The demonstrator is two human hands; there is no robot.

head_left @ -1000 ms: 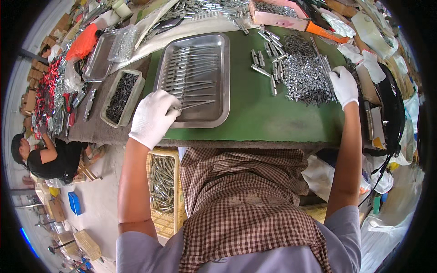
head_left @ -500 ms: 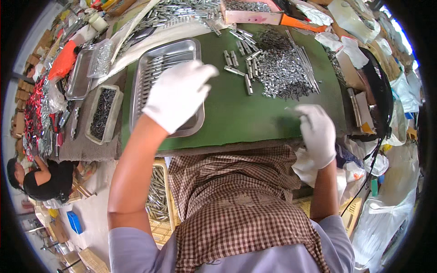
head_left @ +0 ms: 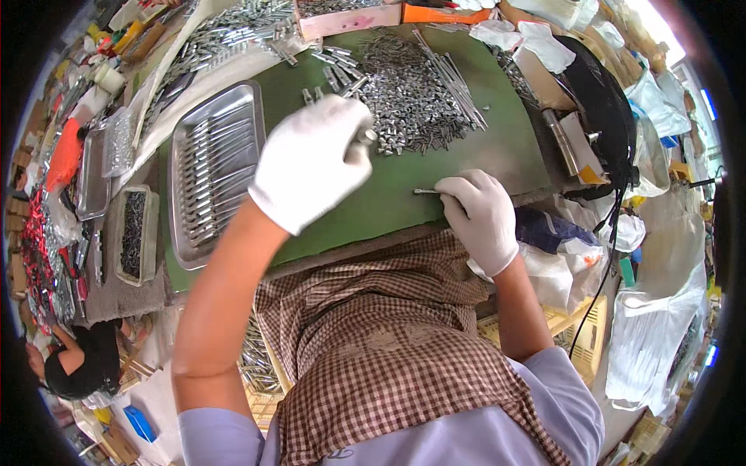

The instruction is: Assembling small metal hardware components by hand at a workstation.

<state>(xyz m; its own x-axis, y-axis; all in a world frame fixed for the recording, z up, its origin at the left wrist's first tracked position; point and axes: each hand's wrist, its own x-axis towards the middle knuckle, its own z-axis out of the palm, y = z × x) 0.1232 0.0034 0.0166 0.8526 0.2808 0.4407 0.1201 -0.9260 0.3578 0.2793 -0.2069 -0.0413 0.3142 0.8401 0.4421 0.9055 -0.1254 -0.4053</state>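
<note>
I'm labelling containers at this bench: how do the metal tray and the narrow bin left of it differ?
The metal tray is wider and shiny; the narrow bin is smaller and dull. The tray holds slender rods laid in a row; the bin holds a jumble of small dark pieces. Both are open-topped and roughly rectangular.

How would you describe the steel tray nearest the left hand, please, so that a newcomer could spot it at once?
Find the green work mat, then look along its left side. Beside the gloved left hand lies a shallow, round-cornered steel tray. Its row of metal rods with thicker ends sets it apart from the other steel tray farther left, where none show.
</note>
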